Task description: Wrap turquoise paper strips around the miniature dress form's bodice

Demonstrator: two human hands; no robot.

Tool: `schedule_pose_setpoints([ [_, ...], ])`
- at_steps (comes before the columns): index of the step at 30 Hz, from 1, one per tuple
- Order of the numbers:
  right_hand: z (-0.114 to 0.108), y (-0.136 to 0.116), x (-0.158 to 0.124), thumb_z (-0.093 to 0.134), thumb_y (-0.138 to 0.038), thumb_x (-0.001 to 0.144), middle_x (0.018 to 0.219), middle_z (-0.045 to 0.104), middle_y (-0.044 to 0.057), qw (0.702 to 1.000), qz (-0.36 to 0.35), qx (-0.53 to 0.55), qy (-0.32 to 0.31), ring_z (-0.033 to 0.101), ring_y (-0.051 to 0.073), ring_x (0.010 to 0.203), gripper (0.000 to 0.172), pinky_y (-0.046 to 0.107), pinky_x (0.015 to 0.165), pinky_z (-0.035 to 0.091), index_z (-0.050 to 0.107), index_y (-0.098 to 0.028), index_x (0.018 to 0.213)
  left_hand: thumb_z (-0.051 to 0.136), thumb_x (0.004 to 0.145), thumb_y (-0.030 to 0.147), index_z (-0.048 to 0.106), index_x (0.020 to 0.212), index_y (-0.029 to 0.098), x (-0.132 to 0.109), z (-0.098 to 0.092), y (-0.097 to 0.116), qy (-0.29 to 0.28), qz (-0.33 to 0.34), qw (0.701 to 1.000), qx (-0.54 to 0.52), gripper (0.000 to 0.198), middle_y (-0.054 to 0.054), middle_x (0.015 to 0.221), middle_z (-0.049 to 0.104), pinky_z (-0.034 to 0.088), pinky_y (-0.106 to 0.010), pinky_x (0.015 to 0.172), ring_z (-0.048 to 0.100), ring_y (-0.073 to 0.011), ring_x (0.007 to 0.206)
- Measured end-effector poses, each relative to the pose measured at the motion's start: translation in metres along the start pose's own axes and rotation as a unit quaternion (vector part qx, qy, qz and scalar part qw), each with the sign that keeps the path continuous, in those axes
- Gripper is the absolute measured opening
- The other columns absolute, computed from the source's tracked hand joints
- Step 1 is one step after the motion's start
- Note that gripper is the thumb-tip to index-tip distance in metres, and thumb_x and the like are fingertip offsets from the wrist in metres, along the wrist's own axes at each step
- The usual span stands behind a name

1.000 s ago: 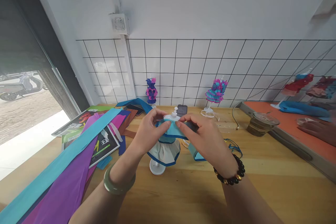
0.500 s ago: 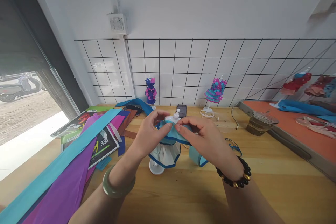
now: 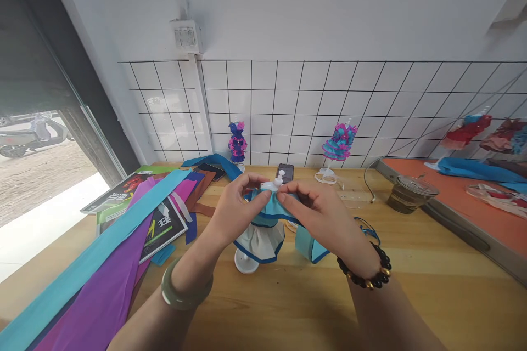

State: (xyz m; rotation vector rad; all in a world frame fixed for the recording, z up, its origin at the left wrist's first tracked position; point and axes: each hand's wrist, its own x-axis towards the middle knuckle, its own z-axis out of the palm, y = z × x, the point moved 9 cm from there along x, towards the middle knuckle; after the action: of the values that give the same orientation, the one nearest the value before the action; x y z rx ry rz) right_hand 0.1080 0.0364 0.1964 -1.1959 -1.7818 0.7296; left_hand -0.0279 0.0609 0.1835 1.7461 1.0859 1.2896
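A small white mannequin stand rises from the wooden table, wearing a pale skirt with blue trim. My left hand and my right hand both pinch a turquoise paper strip with a dark blue edge against the mannequin's shoulders. The strip's loose end hangs below my right hand. The white neck knob pokes up between my fingertips. There is a green bangle on the left wrist and a dark bead bracelet on the right.
Long turquoise and purple crepe paper sheets lie over magazines at left. Two dressed mini mannequins stand by the tiled wall. A phone, a lidded cup and an orange tray sit behind and right.
My right fingers have crept left along the strip toward the neck knob. A person's hand on the orange tray at far right has gone. The hanging end dropped slightly.
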Motion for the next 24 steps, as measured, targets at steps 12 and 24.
schedule_pose_setpoints([
  [12, 0.0027, 0.0008, -0.0009, 0.055, -0.037, 0.083, 0.059, 0.046, -0.003, 0.998, 0.022, -0.037, -0.040, 0.035, 0.009, 0.052, 0.024, 0.022, 0.044, 0.028, 0.065, -0.017, 0.075, 0.061, 0.078, 0.027, 0.063, 0.093, 0.020, -0.0030, -0.0009, 0.0062, 0.003, 0.004, 0.999, 0.035, 0.017, -0.005, 0.100, 0.066, 0.044, -0.038, 0.092, 0.059, -0.0206, 0.097],
  [24, 0.0045, -0.0044, -0.0004, 0.053, -0.035, 0.085, 0.067, 0.054, -0.001, 0.999, -0.007, -0.012, -0.048, 0.040, 0.010, 0.057, 0.022, 0.022, 0.049, 0.033, 0.066, -0.018, 0.082, 0.062, 0.076, 0.023, 0.061, 0.094, 0.019, -0.0032, 0.0010, 0.0064, 0.002, 0.019, 0.999, 0.033, 0.019, -0.005, 0.100, 0.065, 0.043, -0.038, 0.092, 0.059, -0.0210, 0.099],
])
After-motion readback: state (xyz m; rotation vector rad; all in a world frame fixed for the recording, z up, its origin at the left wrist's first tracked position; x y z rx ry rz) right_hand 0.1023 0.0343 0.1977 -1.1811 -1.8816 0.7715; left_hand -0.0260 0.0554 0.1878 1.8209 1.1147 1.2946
